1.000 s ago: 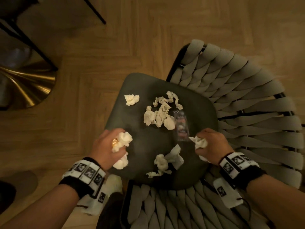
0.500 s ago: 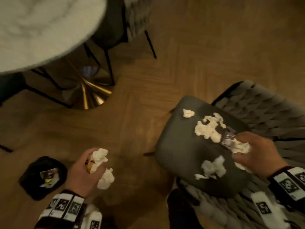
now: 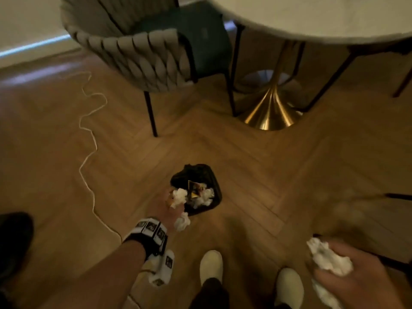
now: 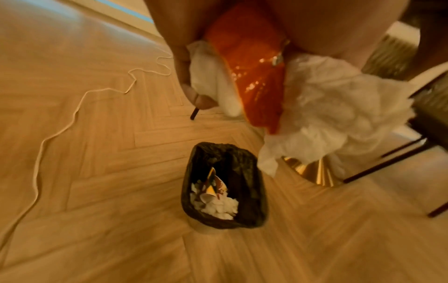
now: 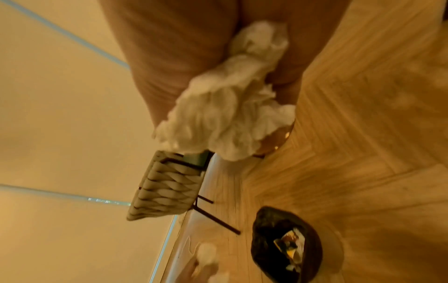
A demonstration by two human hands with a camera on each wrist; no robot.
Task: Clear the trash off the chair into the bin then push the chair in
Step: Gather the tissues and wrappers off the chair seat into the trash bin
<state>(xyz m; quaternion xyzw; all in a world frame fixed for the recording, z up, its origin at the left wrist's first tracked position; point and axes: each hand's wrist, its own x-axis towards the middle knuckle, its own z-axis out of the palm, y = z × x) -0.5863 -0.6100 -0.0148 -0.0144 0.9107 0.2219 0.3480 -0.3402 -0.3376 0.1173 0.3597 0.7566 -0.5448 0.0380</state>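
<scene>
white crumpled tissues point(image 4: 339, 107) wrapped round a shiny orange wrapper point(image 4: 257, 76), black-lined bin point(image 3: 209, 175) just below them, tan herringbone wood floor point(image 3: 289, 163), gold table base point(image 3: 269, 110)

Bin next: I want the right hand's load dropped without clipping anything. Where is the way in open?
Bare floor lies open between the bin, the gold table base and the right hand. The bin's near-left rim is crowded: the left hand hangs there gripping tissues and an orange wrapper.
</scene>
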